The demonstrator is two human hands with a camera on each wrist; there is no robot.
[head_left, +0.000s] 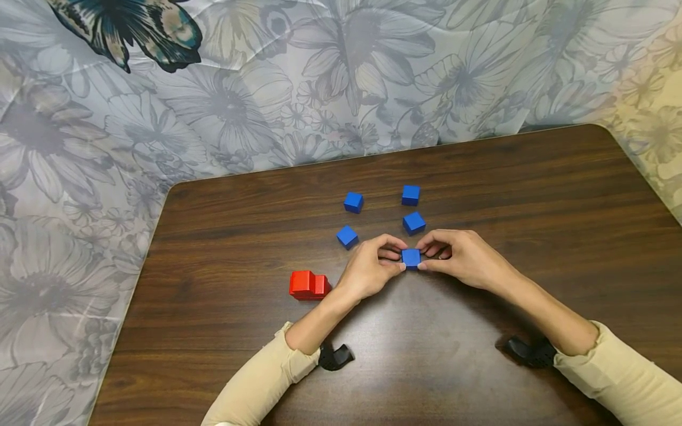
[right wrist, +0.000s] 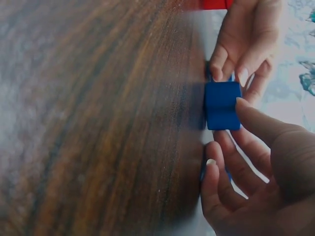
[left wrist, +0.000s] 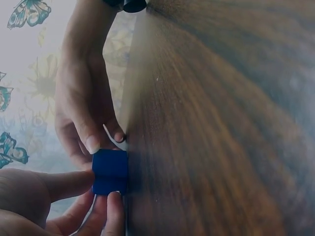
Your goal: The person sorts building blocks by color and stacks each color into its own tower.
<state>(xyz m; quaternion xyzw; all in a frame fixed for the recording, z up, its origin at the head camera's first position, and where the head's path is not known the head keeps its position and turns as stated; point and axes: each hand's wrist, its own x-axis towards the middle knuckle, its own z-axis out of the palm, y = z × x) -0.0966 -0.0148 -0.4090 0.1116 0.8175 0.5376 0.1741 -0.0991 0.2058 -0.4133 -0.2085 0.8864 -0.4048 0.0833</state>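
Observation:
Both hands meet at one blue block (head_left: 411, 258) on the brown table, near its middle. My left hand (head_left: 367, 269) pinches its left side, thumb toward the near edge and fingers toward the far edge. From the right, my right hand (head_left: 471, 257) holds it the same way. In the left wrist view the blue block (left wrist: 109, 167) stands right at the tabletop, a thumb on its upper part. The right wrist view shows the blue block (right wrist: 223, 105) between the fingertips of both hands. Beyond the hands lie several other blue blocks, the nearest (head_left: 414, 223) just past the right fingers.
Red blocks (head_left: 302, 284) form a small stepped group beside the left wrist. Three more blue blocks sit farther back: far left (head_left: 353, 202), near left (head_left: 347, 237) and far right (head_left: 411, 195). A flowered cloth (head_left: 229, 106) hangs behind the wooden table (head_left: 229, 343).

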